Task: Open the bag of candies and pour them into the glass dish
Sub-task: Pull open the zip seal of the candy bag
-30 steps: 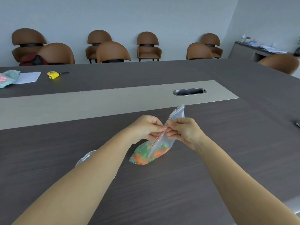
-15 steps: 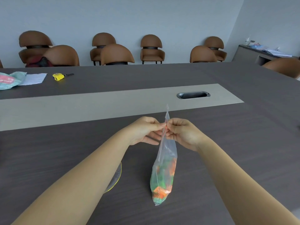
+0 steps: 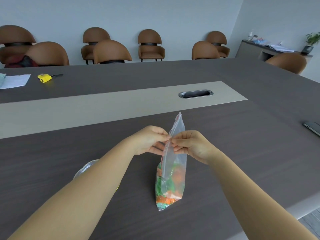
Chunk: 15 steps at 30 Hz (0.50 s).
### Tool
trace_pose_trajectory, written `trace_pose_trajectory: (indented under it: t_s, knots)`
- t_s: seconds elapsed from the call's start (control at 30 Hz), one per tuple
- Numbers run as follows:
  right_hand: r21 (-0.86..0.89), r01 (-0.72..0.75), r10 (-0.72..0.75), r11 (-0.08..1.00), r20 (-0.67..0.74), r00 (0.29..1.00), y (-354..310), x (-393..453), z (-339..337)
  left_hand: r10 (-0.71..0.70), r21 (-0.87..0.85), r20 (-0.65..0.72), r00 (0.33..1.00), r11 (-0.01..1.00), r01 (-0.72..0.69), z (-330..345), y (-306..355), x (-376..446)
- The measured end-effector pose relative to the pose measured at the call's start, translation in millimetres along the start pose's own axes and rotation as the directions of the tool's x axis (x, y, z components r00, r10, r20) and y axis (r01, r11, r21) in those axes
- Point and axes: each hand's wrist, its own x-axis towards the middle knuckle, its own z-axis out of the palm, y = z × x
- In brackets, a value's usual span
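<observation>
One big dark wood-grain surface (image 3: 242, 144) is filling most of the view, with a lighter strip running across its middle and a metal cable slot (image 3: 196, 93) set into that strip. Brown chairs (image 3: 150, 45) are lining the far wall, and more are tucked at the far edge. We are stretching both bare forearms out over the surface toward the middle. We are holding the bag of candies (image 3: 171, 170) upright between both hands, its bottom end resting on the surface and its top corner pointing up and away. Orange and green candies (image 3: 170, 187) are sitting in the lower half; the upper half is clear and empty. Our left hand (image 3: 150, 140) is pinching the bag's left side near the red seal line, fingers (image 3: 161, 135) closed on the plastic. Our right hand (image 3: 192, 144) is doing the same on the opposite side, fingers closed on the plastic, the two sets of fingertips nearly meeting across the seal. We cannot tell whether the seal is parting. The glass dish (image 3: 86, 168) is sitting on the surface under our left forearm, mostly hidden, only its left rim showing, near the bag but apart from it. At the far left a white paper sheet (image 3: 14, 81) is lying flat, with a yellow tape measure (image 3: 44, 78) just beside it. A dark phone (image 3: 312, 127) is lying at the right edge.
</observation>
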Motion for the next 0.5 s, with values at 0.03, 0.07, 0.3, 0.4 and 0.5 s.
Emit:
trace_pose_trajectory:
  t_s: [0.03,0.07,0.3,0.4,0.5]
  knots:
    - [-0.019,-0.003,0.003,1.0,-0.019,1.0,1,-1,-1,-0.004,-0.007,0.013,1.0,1.0,0.004,1,0,0]
    - [-0.035,-0.005,0.004,0.999,-0.038,0.999,1,-3,-1,-0.008,-0.014,0.028,1.0,1.0,0.008,3,-1,0]
    - [-0.129,-0.001,-0.016,0.992,-0.127,0.992,0,-10,-6,-0.001,0.009,0.076,0.997,1.0,0.001,13,-4,7]
    - [-0.134,-0.035,0.018,0.99,-0.127,0.992,0,-13,-10,0.0,0.023,0.092,0.996,1.0,-0.002,15,-4,9]
    - [-0.084,-0.048,0.038,0.995,-0.124,0.992,2,-16,-12,-0.005,0.012,0.121,0.993,1.0,0.004,16,-4,10]
